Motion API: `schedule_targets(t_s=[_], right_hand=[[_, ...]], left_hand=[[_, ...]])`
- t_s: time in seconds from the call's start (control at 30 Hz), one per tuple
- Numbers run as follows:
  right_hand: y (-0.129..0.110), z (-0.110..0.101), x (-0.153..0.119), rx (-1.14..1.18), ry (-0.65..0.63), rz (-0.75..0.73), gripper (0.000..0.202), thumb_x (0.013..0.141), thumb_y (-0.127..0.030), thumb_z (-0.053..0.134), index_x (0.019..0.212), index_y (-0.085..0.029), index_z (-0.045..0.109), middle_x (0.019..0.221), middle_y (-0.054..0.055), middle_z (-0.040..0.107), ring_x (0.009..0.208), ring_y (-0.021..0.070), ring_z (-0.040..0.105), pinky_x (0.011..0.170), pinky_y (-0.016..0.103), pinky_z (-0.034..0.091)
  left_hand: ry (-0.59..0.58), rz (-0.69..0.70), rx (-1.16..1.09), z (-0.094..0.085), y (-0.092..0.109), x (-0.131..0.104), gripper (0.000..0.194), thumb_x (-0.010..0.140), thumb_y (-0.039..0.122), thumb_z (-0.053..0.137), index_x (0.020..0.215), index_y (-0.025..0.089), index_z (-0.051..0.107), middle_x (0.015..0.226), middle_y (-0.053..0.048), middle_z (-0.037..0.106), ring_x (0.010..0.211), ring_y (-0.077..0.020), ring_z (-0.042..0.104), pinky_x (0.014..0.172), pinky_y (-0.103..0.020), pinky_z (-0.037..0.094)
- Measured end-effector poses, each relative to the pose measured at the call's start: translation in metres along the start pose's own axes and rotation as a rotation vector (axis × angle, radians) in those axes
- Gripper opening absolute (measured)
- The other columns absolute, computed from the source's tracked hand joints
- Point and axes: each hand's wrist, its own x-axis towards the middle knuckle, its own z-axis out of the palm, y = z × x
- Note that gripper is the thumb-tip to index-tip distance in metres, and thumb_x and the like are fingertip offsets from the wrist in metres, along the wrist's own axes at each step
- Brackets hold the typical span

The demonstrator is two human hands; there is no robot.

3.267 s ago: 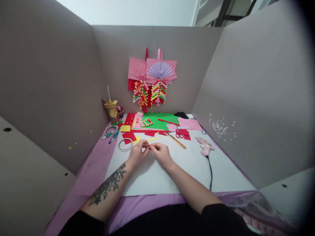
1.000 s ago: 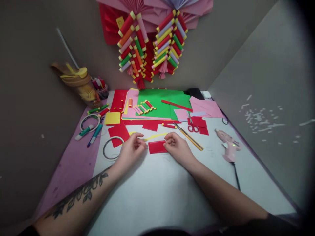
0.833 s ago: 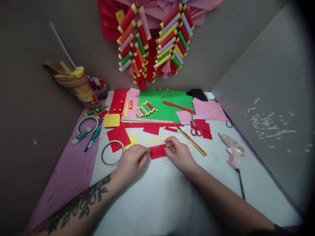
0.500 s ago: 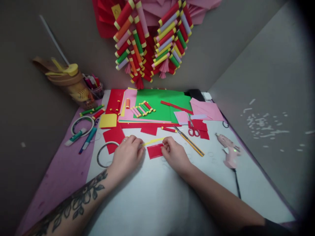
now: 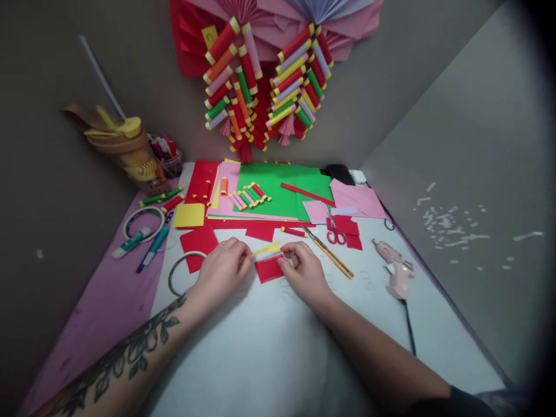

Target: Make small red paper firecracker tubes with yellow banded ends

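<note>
A thin yellow paper strip (image 5: 267,249) stretches between my two hands, above the far edge of a small red paper rectangle (image 5: 268,270). My left hand (image 5: 228,263) pinches the strip's left end. At the strip's right end my right hand (image 5: 304,266) has its thumb and forefinger bent round it, the thumb over the right edge of the red rectangle. A roll of tape (image 5: 174,272) lies flat beside my left wrist, partly over a red paper square (image 5: 196,238).
Red scissors (image 5: 336,234) and a yellow cutter (image 5: 332,255) lie right of my hands. Farther right is a pink glue gun (image 5: 397,269) with its cable. Rolled paper tubes (image 5: 249,197) rest on green sheets (image 5: 282,174) behind. A cup (image 5: 139,159) stands back left.
The camera view has shifted slightly. My right hand has come a little closer to my left, and the yellow strip between them now looks bent or crossed near its right end.
</note>
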Motion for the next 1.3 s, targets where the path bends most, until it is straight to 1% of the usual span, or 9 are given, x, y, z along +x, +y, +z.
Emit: schedule_targets(t_s=[0.1,0.2,0.27,0.4,0.7,0.83,0.97,1.17,1.3], right_hand=[[-0.008,0.002,-0.002,0.389,-0.113,0.176,0.028,0.072,-0.034,0.06,0.096,-0.02,0.055,0.075,0.001,0.058,0.054,0.0116,0.048,0.049,0.023,0.039],[-0.013,0.003,-0.003,0.632,-0.219,0.264,0.021,0.07,-0.037,0.063,0.077,-0.019,0.056,0.063,-0.002,0.054,0.049,0.0085,0.043,0.044,0.02,0.032],[-0.013,0.002,-0.004,0.713,-0.19,0.295,0.022,0.069,-0.037,0.065,0.068,-0.018,0.053,0.056,-0.004,0.049,0.044,0.006,0.037,0.041,0.019,0.027],[-0.01,0.0,-0.004,0.821,-0.125,0.379,0.024,0.068,-0.035,0.068,0.066,-0.017,0.052,0.05,-0.007,0.042,0.04,0.0035,0.026,0.038,0.02,0.018],[-0.015,-0.005,-0.006,0.686,-0.163,0.285,0.019,0.066,-0.031,0.069,0.066,-0.018,0.056,0.057,-0.005,0.051,0.045,0.0057,0.038,0.041,0.02,0.026],[-0.006,-0.02,-0.004,0.725,-0.057,0.325,0.018,0.067,-0.027,0.067,0.068,-0.019,0.05,0.05,-0.007,0.048,0.037,0.0045,0.033,0.037,0.019,0.022],[-0.001,-0.024,-0.009,0.654,-0.044,0.393,0.025,0.063,-0.024,0.068,0.069,-0.02,0.045,0.051,-0.006,0.052,0.038,0.0063,0.041,0.037,0.018,0.029],[-0.012,-0.002,-0.025,0.604,-0.023,0.334,0.036,0.063,-0.022,0.063,0.093,-0.023,0.043,0.054,-0.011,0.045,0.039,0.007,0.04,0.037,0.017,0.03],[-0.018,0.009,-0.029,0.48,-0.019,0.273,0.019,0.065,-0.022,0.06,0.082,-0.021,0.05,0.055,-0.008,0.045,0.043,0.0071,0.041,0.04,0.018,0.031]], left_hand=[[-0.077,0.003,-0.169,-0.005,0.009,-0.003,0.011,0.081,0.025,0.048,0.076,0.021,0.057,0.081,-0.002,0.06,0.07,-0.0164,0.055,0.058,-0.026,0.039],[-0.154,0.002,-0.26,-0.003,0.015,-0.006,0.013,0.082,0.028,0.049,0.076,0.022,0.058,0.081,-0.001,0.06,0.068,-0.0147,0.054,0.057,-0.025,0.038],[-0.198,-0.004,-0.312,-0.001,0.015,-0.007,0.013,0.082,0.029,0.048,0.077,0.021,0.058,0.081,0.0,0.059,0.066,-0.0135,0.053,0.057,-0.025,0.038],[-0.23,-0.057,-0.394,0.0,0.013,-0.007,0.015,0.082,0.028,0.048,0.076,0.019,0.058,0.08,0.0,0.058,0.064,-0.0117,0.051,0.058,-0.024,0.037],[-0.232,0.091,-0.407,-0.003,0.017,-0.008,0.021,0.087,0.027,0.044,0.078,0.016,0.06,0.079,-0.002,0.058,0.068,-0.0114,0.052,0.062,-0.023,0.041],[-0.252,0.321,-0.223,-0.004,0.001,-0.007,0.023,0.087,0.019,0.043,0.095,0.018,0.064,0.096,-0.007,0.063,0.09,-0.017,0.055,0.079,-0.03,0.044],[-0.251,0.545,-0.055,0.002,-0.011,-0.006,0.032,0.083,0.012,0.046,0.109,0.02,0.062,0.111,-0.008,0.063,0.106,-0.0216,0.05,0.088,-0.037,0.041],[-0.18,0.505,-0.151,0.013,-0.009,-0.003,0.023,0.085,0.017,0.047,0.094,0.016,0.067,0.091,-0.008,0.066,0.093,-0.019,0.054,0.084,-0.034,0.043],[-0.168,0.475,-0.198,0.017,-0.008,0.003,0.019,0.082,0.015,0.049,0.086,0.017,0.068,0.086,-0.007,0.066,0.088,-0.0181,0.054,0.081,-0.032,0.043]])
